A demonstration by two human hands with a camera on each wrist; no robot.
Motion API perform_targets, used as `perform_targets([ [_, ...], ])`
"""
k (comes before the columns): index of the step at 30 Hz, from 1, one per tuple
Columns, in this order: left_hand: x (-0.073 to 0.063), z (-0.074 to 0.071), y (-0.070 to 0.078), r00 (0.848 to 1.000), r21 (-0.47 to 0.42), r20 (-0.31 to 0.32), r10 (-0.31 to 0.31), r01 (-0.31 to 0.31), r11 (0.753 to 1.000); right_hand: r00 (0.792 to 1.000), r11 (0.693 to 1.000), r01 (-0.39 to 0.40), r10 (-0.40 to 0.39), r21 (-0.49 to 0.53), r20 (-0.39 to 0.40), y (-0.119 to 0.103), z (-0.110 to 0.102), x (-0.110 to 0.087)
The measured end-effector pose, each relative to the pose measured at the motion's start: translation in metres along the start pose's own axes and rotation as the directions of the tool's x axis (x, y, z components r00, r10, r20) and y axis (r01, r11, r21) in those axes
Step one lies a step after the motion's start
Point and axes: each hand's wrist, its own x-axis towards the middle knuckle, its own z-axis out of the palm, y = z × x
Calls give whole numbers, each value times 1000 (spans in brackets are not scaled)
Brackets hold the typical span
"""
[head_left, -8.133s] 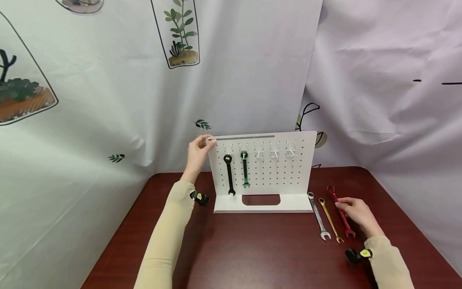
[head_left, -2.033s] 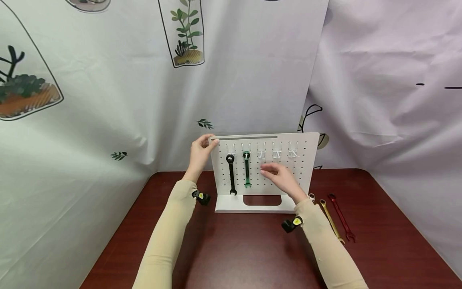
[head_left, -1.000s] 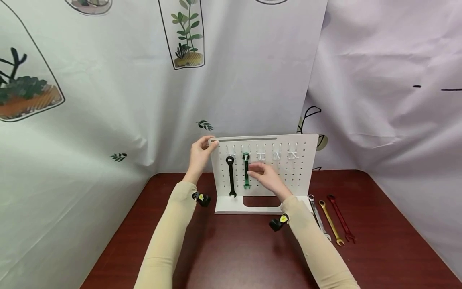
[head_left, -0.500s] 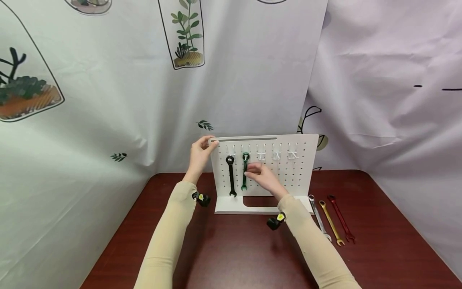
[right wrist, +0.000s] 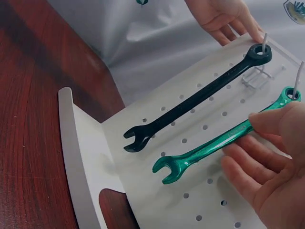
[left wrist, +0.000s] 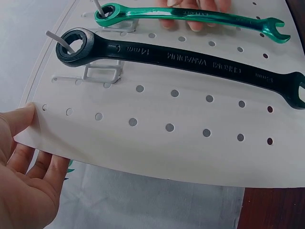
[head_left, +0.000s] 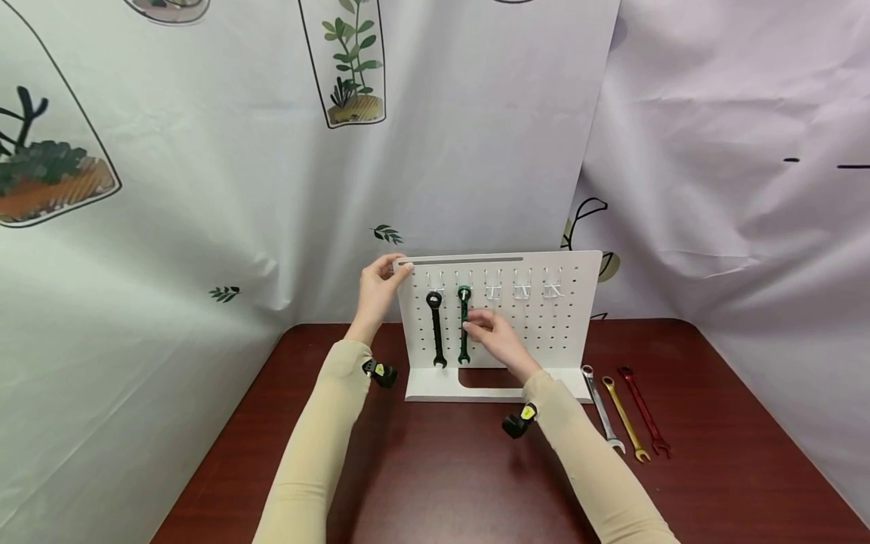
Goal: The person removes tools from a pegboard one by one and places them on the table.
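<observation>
In the head view, my left hand grips the upper left corner of a white pegboard, thumb in front and fingers behind. A black combination wrench hangs by its ring end on the leftmost hook. To its right a green combination wrench hangs on the second hook, the peg passing through its ring. My right hand pinches the green wrench's shaft, with the thumb on its front and the fingers behind, as the right wrist view shows. Both wrenches point their open ends downward.
Three bare white hooks follow on the right of the board. On the dark red table, beside the board's base, lie a silver wrench, a gold wrench and a red wrench. A printed curtain hangs behind.
My right hand has left the red wrench on the table and moved left to the green wrench. Within the last second that wrench's lower end has shifted slightly. The left hand keeps its hold.
</observation>
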Motion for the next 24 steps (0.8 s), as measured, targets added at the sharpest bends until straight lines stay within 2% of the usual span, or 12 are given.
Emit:
perform_targets([
  [11,-2,-1,1,1000,9,1,17,-17,1000,995,998,15,-8,66,-95,-2,6,0],
  [24,-2,-1,3,1000,4,1,16,-16,1000,994,994,64,-56,84,-98,-3,10,2],
])
